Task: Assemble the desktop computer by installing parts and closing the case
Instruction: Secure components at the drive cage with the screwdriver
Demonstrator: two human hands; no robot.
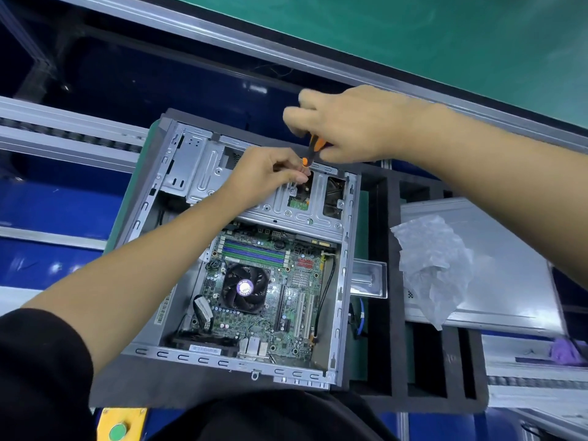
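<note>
An open desktop case [345, 281] lies flat on black foam, its motherboard [270, 294] with CPU fan [244, 288] exposed. At the far end sits the metal drive cage [203, 173]. My right hand [346, 125] grips the orange-and-black handle of a screwdriver [313, 148], which points down at the cage. My left hand [270, 173] pinches the screwdriver's shaft near its tip, just above a screw hole in the cage. The tip itself is hidden by my fingers.
The grey side panel [509, 281] lies to the right with a crumpled clear plastic bag [436, 265] on it. A clear plastic tray [369, 278] sits beside the case. A blue cable [361, 316] lies in a foam slot. A yellow box with a green button [118, 429] is at the front edge.
</note>
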